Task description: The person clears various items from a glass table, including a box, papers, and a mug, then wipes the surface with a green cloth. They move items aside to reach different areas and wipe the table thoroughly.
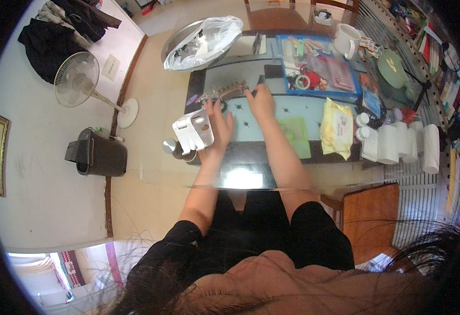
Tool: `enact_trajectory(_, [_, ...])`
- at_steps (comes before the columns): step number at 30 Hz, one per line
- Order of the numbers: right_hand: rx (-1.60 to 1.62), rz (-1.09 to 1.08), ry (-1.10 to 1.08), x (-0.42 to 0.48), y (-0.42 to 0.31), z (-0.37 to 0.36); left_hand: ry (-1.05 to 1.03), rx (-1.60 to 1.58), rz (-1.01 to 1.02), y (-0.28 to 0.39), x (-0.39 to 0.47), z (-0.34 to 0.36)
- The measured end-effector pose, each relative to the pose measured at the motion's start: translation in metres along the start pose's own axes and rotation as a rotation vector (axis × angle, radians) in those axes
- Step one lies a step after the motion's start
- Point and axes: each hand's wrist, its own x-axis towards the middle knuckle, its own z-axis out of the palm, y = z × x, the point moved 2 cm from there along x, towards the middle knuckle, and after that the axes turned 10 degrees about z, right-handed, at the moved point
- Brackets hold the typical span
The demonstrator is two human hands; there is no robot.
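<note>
On the glass tabletop (210,173), brown and clear hair claw clips (232,91) lie in a row before me. My left hand (220,126) is just below them with its fingers apart, near a dark loop (223,106). A white plastic stand (193,130) partly covers that hand in my view. My right hand (262,103) is at the right end of the clips, fingers curled and thumb tip close to them. Something small and dark shows by the thumb; whether the hand grips it is unclear.
A metal basin (170,41) lined with a plastic bag (224,37) stands at the back left. Rightward are a blue-edged tray (320,93), a mug (346,41), a wipes pack (336,128), white bottles (362,119), and white rolls (388,143). A green case (296,136) lies by my right forearm.
</note>
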Motion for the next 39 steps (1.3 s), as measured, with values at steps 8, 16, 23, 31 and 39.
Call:
enact_trajectory(8, [0.356, 0.045, 0.181, -0.005, 0.002, -0.013, -0.176, -0.096, -0.237, -0.064, 0.027, 0.048])
enact_trajectory(16, [0.353, 0.063, 0.183, -0.002, 0.011, -0.007, -0.353, -0.151, -0.182, -0.068, 0.018, 0.064])
enact_trajectory(23, [0.589, 0.099, 0.237, -0.001, 0.007, -0.012, 0.031, -0.094, -0.077, -0.038, 0.012, 0.034])
enact_trajectory(31, [0.604, 0.072, -0.041, -0.002, 0.015, -0.002, 0.06, -0.065, -0.085, -0.026, 0.018, 0.005])
enact_trajectory(39, [1.247, 0.39, -0.758, 0.0, 0.019, -0.002, 0.007, -0.43, -0.281, -0.009, 0.005, -0.011])
